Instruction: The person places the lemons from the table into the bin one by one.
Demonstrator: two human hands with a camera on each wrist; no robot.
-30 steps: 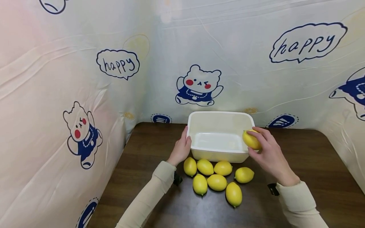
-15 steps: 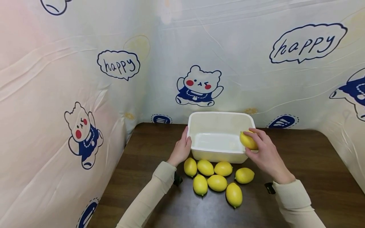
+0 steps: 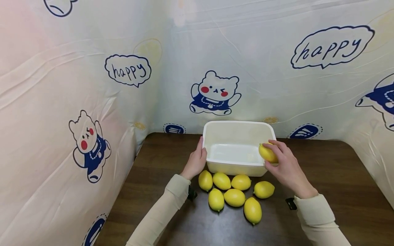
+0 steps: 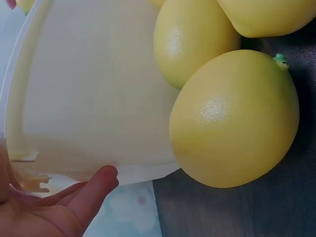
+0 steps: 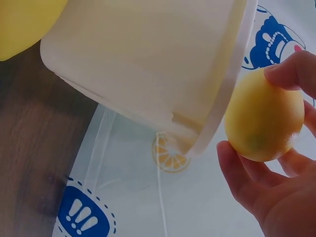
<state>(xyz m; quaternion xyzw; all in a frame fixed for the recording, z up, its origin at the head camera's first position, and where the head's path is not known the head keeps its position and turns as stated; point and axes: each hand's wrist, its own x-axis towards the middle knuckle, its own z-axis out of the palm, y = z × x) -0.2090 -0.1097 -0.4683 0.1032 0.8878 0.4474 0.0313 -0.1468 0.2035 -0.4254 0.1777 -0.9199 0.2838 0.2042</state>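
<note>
In the head view a white plastic basin [image 3: 237, 169] stands at the back of the table. My left hand [image 3: 195, 162] holds its left front corner; in the left wrist view the thumb [image 4: 101, 182] lies against the outer wall. My right hand [image 3: 287, 167] grips a yellow lemon [image 3: 267, 152] over the basin's right rim. In the right wrist view the thumb and fingers surround this lemon [image 5: 264, 116], which overlaps the rim. Several more lemons [image 3: 235, 197] lie on the table just in front of the basin, with a lemon [image 4: 234, 118] nearest my left wrist.
The dark wooden table [image 3: 166, 150] runs back to a pale printed cloth [image 3: 172, 85], which hangs behind it and at both sides. The basin stands close to the back cloth. A lemon [image 3: 252, 210] lies nearest the front.
My right hand has moved slightly left with its lemon, further over the basin, then nearly stopped, sinking a touch. The left hand, the basin and the table lemons stay in place.
</note>
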